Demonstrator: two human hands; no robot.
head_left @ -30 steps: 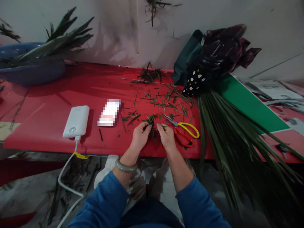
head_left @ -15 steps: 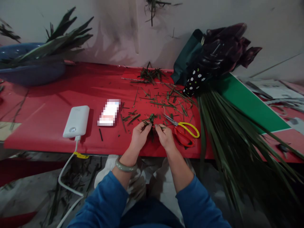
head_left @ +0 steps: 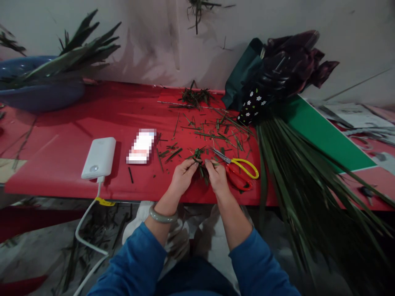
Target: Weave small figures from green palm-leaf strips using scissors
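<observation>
Between my two hands is a small woven piece of green leaf strips (head_left: pixel 198 153), with loose ends sticking out above and below. My left hand (head_left: pixel 183 174), with a bangle on its wrist, pinches the piece from the left. From the right, the closed thumb and finger of my right hand (head_left: pixel 216 174) grip a strip of it. My fingers hide part of the weave. Scissors (head_left: pixel 243 168) with one yellow and one red handle lie just right of my right hand, blades apart and pointing up-left.
Leaf scraps (head_left: pixel 212 133) litter the red table cover (head_left: pixel 68 164). At left are a phone (head_left: pixel 142 146), a white power bank (head_left: pixel 99 158) with a cable, and a blue basin (head_left: pixel 43 96) of leaves. Long green leaves (head_left: pixel 286 164) hang over the right edge beside a dark plastic bag (head_left: pixel 286 65).
My right hand has shifted slightly right, away from my left. The leaf piece has turned a little, and its lower ends now spread out between my hands.
</observation>
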